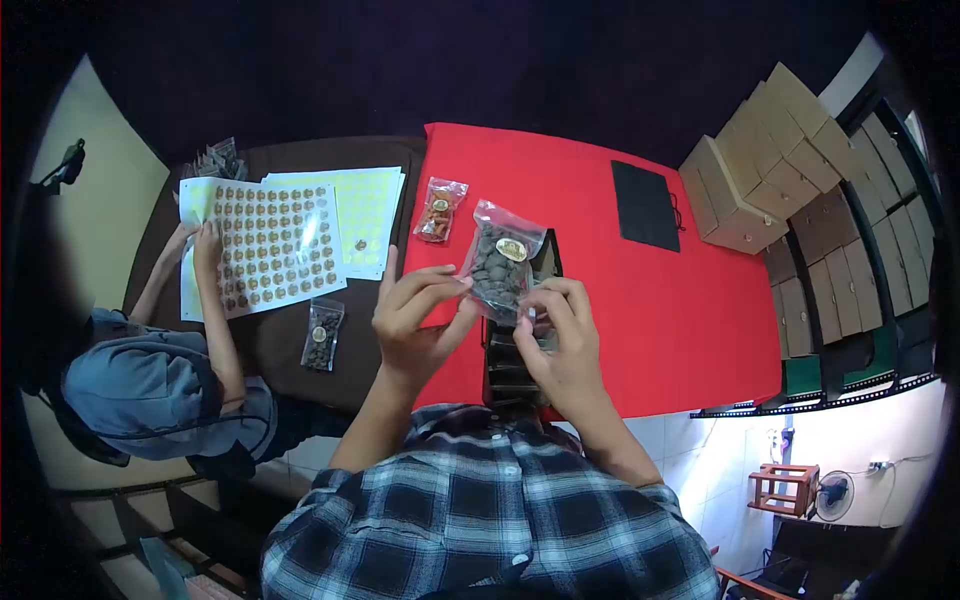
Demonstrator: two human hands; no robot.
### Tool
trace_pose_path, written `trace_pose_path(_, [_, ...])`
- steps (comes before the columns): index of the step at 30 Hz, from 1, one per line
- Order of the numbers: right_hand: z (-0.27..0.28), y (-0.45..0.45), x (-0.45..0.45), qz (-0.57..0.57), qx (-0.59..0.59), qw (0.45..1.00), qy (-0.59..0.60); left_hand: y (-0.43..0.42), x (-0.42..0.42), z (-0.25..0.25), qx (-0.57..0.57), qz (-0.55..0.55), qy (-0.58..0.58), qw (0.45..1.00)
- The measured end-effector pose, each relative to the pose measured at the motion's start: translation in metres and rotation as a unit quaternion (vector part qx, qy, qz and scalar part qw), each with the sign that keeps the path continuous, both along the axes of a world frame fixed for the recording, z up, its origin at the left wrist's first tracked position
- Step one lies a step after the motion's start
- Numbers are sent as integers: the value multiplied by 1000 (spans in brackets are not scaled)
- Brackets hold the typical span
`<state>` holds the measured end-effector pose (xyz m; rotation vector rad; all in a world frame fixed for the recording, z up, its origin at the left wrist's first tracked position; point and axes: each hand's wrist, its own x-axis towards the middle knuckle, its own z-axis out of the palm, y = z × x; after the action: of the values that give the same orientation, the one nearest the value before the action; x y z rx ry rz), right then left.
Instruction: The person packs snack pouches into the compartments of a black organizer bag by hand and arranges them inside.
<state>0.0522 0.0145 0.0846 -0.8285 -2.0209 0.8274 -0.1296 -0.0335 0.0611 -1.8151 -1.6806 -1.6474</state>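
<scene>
Head view: clear pouch of dark pieces (494,272) held up over the red-covered table (620,330). Left hand (415,320) pinches its lower left side, right hand (565,340) its lower right corner; hands apart, pouch between. Low edge grip probably spreads the soft film and leaves the oval label (511,249) uncovered. From it: orange-filled pouch (440,210) between ten and eleven o'clock; black folder (645,205) at two; second dark-filled pouch (322,335) just past eight. Sticker sheet (280,245) at nine, co-worker's hands (207,236) at its left edge, likely steadying it.

Fan (836,496) beside wooden frame (810,490); cardboard boxes (792,140) stacked at right.
</scene>
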Motion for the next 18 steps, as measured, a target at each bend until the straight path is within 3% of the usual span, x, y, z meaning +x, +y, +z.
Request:
trace_pose_path(4, [4,-3,-2,-16,134,990,48,-4,-3,8,50,21,18,998])
trace_pose_path(8, [0,-11,5,33,159,983,81,-8,-5,17,74,12,6,997])
trace_pose_path(11, [-8,-6,6,22,221,969,105,-4,14,20,-24,-75,-334,939])
trace_pose_path(15, [-20,-4,2,32,255,957,136,0,6,-6,-126,-260,-325,900])
trace_pose_path(18, [-18,-3,6,30,254,956,140,-3,18,-5,-143,-263,-295,907])
